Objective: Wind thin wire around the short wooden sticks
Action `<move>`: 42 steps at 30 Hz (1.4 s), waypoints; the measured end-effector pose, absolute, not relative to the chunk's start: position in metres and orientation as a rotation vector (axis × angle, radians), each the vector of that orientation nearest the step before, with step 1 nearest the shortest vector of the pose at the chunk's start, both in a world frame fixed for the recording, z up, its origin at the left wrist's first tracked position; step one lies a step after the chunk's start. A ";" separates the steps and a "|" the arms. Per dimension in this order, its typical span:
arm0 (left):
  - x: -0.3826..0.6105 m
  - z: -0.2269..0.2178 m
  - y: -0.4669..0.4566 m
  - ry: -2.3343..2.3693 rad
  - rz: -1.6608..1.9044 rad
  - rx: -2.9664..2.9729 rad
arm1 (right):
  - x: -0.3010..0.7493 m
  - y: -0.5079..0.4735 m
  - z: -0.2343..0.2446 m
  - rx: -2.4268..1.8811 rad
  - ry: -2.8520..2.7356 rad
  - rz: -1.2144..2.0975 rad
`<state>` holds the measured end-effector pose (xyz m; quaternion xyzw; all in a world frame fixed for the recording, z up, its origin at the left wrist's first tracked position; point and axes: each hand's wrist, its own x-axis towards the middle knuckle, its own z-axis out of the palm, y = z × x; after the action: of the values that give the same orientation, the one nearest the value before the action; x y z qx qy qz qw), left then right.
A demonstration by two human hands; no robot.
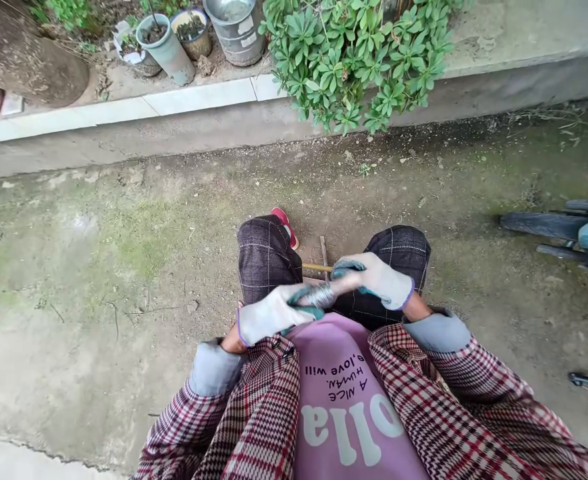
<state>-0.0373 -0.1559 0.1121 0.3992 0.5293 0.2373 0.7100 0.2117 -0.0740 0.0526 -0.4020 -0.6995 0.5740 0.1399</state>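
Note:
Both my hands wear white work gloves with teal palms and purple cuffs. My left hand (279, 312) is closed round one end of a light wooden stick (347, 285) in front of my lap. Silvery wire (323, 294) is wound about the stick just past my left fingers. My right hand (381, 280) has its fingers curled over the stick's other side; its fingertips are partly hidden and slightly blurred. A thin yellowish rod (316, 267) shows between my knees, next to the right fingers. A narrow piece of wood (323, 248) lies behind it on the ground.
A raised bed with a tiled edge (199, 99) runs across the front. On it stand a metal bucket (238, 37), a pale green pot (168, 52) and a leafy bush (354, 60) hanging over the edge. A dark wheel (539, 225) juts in from the right.

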 end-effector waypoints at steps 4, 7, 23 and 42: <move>-0.049 0.101 -0.144 1.212 0.662 0.635 | 0.186 -0.101 0.051 -1.171 -1.930 1.539; -0.044 0.092 -0.140 1.195 0.828 0.528 | 0.174 -0.103 0.057 -1.130 -1.962 1.426; -0.039 0.137 -0.119 1.046 0.927 0.658 | 0.188 -0.042 0.062 -0.855 -1.424 1.973; -0.050 0.156 -0.128 1.303 1.217 0.652 | 0.188 -0.070 0.071 -1.218 -1.547 1.695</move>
<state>-0.0496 -0.1280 0.1563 0.2792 0.5578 0.5213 0.5823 0.1878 -0.0701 0.0709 -0.4515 -0.5737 0.6284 0.2686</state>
